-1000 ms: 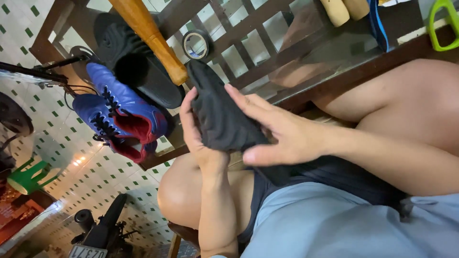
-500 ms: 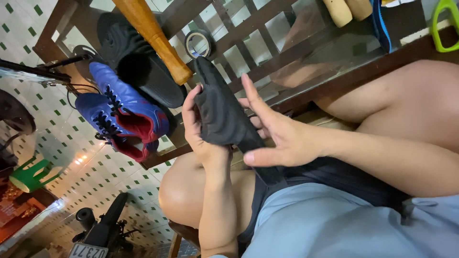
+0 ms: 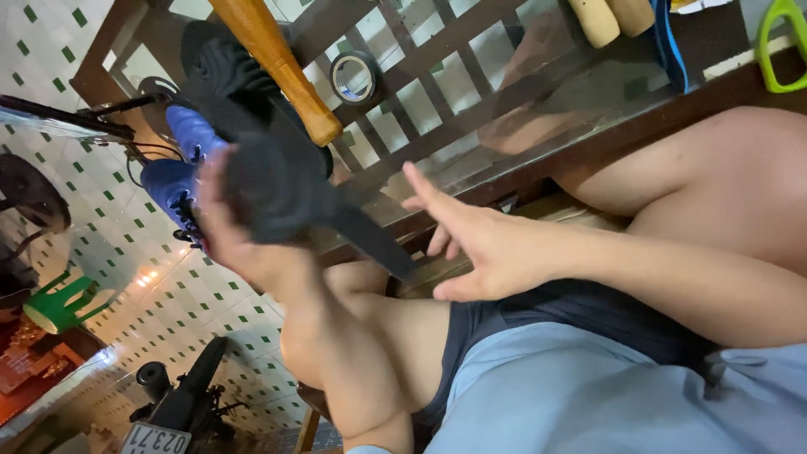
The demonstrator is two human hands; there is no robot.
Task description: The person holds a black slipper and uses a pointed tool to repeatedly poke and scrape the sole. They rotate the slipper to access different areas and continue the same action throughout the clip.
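Note:
My left hand (image 3: pixel 244 240) grips a dark knitted sock (image 3: pixel 286 197), bunched at the fingers, with its flat end trailing down to the right toward my knee. It is lifted in front of a glass-topped wooden table (image 3: pixel 538 109). My right hand (image 3: pixel 483 244) hovers just right of the sock, fingers spread, holding nothing. Behind the left hand sit blue sports shoes (image 3: pixel 181 168) with red lining and a black shoe (image 3: pixel 223 63) on the table's left end.
A wooden handle (image 3: pixel 273 63) lies across the table, with a roll of tape (image 3: pixel 353 77) beside it. A green object (image 3: pixel 777 46) sits at top right. On the tiled floor stand a green stool (image 3: pixel 59 304) and a motorbike (image 3: pixel 181 395).
The right hand has let go of the sock and drawn away to the right. The left hand has carried the sock up and left, now bunched in its fingers.

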